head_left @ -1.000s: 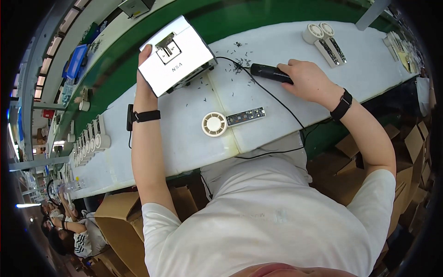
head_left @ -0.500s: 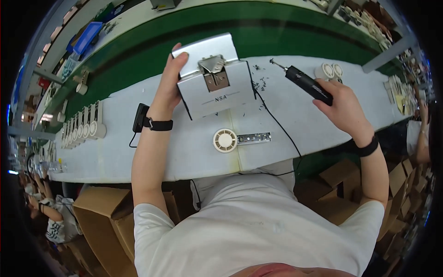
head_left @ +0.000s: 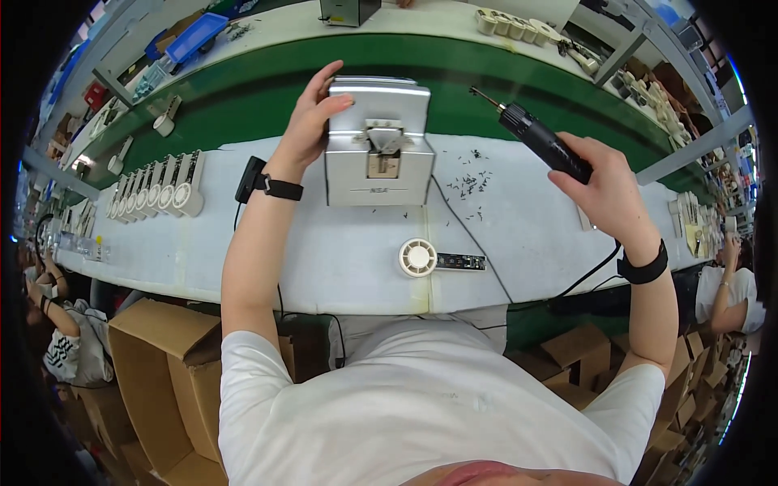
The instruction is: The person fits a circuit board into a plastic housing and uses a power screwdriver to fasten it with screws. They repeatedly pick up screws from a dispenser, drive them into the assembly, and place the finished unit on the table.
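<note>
The white counter spans the view, with an open cardboard box below its near edge, towards the left. Along the counter's left end stands a row of white fans.

The silver case is over the far edge, just left of the middle. The left hand grips its upper left corner, half closed, thumb on the front and fingers spread behind. A second ago the case was tipped well over; now it sits nearly square to the person. Whether its base touches the counter, I cannot tell.

The right hand is closed around a black screwdriver, held up right of the case. Its tip was down among the screws; now it is raised and points past the far edge.

A single white fan lies near the near edge, around the middle, its circuit strip pointing right, touched by neither hand.

Smallest are the loose dark screws, scattered towards the far edge. Something dark clings to the screwdriver's tip, probably screws, so the pick-up looks done and the fastening not yet begun.
</note>
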The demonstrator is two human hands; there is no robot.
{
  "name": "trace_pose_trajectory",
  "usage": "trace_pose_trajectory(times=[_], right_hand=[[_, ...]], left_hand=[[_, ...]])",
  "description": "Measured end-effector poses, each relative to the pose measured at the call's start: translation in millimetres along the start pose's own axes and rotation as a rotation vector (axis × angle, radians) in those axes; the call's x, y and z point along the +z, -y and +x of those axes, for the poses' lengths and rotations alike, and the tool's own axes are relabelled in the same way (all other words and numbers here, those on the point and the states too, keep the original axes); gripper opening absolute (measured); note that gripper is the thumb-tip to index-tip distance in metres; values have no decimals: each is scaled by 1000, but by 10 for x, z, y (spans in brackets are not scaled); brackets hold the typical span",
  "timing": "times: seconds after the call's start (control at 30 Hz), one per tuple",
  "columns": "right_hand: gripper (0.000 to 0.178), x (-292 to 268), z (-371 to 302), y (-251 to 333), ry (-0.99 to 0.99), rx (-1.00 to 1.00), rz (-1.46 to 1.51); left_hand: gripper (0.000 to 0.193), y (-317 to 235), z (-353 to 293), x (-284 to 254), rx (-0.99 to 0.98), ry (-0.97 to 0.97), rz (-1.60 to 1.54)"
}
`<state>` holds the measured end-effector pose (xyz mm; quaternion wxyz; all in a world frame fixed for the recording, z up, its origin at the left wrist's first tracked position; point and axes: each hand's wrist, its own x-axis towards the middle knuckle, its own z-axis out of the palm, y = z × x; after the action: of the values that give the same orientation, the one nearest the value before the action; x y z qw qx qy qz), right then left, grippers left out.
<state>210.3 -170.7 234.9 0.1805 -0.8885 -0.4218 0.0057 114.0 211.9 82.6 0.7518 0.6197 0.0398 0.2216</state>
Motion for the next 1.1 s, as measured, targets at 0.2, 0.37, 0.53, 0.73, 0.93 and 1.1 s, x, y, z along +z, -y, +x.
trace_pose_trajectory(times=[0.2,0.37,0.53,0.73,0.93,1.1], right_hand=[[42,18,6,45,33,-2,-10],[42,73,79,80,52,-33,-13],[41,120,221,309,15,-122,35],[36,302,630,802,191,-331,-31],[32,541,772,1064,309,-399,-149],[32,554,767,1042,291,-402,-177]], left_hand=[[91,-100,-138,-771,151,22,201],[101,-146,-396,-943,84,9,153],[111,-253,-633,-966,118,99,310],[120,-420,-935,-918,51,201,371],[84,-719,-866,-626,128,116,604],[30,-802,-549,-190,335,255,1302]])
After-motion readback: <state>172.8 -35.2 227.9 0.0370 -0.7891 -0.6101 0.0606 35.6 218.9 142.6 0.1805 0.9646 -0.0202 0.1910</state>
